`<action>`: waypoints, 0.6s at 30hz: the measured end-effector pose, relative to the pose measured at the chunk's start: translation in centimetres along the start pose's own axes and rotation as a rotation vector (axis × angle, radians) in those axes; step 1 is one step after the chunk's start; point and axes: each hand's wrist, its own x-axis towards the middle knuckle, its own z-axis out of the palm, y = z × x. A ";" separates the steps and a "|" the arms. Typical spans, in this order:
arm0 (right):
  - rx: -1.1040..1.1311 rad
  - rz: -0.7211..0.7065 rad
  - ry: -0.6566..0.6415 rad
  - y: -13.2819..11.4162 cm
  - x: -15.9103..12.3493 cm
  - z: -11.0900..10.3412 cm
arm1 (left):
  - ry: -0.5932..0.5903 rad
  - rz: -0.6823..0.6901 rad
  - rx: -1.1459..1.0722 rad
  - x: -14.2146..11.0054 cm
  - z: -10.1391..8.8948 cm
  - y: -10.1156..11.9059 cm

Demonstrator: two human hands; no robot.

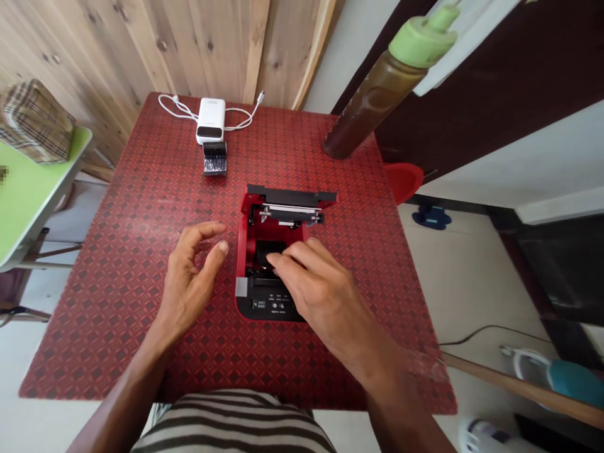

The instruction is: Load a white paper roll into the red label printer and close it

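A red and black printer point(274, 296) stands on the table with its lid point(292, 196) raised, showing a roller bar under the lid. My right hand point(314, 277) reaches over its right side, thumb and fingertips pinched together inside the compartment. Something black point(268, 251) lies by those fingertips; whether they grip it is hidden. My left hand point(198, 270) hovers left of the printer, touching nothing, its thumb and fingers curved apart. Behind the printer lies a short black strip or roll piece point(215, 158) with a shiny surface.
A white power bank point(211, 119) with a white cable point(245, 119) lies at the back of the red patterned table point(141, 207). A tall brown bottle point(372, 100) with a green cap stands at the back right. Leftward is a green table point(28, 195) bearing a plaid bag point(38, 119).
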 end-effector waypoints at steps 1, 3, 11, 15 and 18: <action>0.013 0.002 0.031 -0.2 -0.4 0.1 | 0.003 0.012 -0.012 0.4 0.2 0.6; 0.036 0.005 0.060 -0.6 -1.1 0.2 | 0.000 0.073 -0.042 1.5 0.8 1.8; -0.098 -0.017 0.087 -1.7 -2.9 -0.1 | -0.102 0.151 -0.171 5.1 2.9 4.3; -0.190 -0.056 0.236 -2.0 -2.9 0.2 | -0.065 0.140 -0.155 4.4 2.6 4.2; -0.234 -0.076 0.314 -2.1 -2.7 0.3 | -0.091 0.112 -0.148 3.2 2.0 4.0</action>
